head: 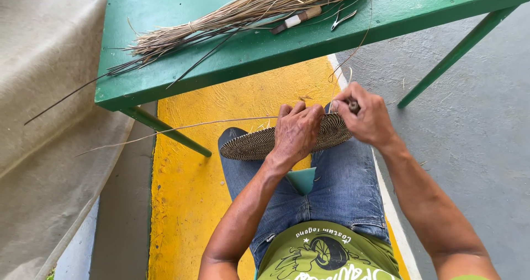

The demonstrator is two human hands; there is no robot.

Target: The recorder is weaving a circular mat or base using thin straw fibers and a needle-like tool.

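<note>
A flat oval woven piece (248, 144) with a dark and light pattern rests across my knees in blue jeans. My left hand (298, 131) grips its middle from above, fingers curled over the far rim. At the woven piece's right end my right hand (367, 117) is closed around a small dark tool handle (354, 106). A long thin straw strand (165, 130) runs out to the left from under my left hand.
A green table (276, 48) stands in front of me. On it lie a bundle of dry straw (221, 20), a knife with a taped handle (295, 20) and small metal pliers (342, 19). The floor is yellow and grey; a beige cloth (49, 120) hangs at left.
</note>
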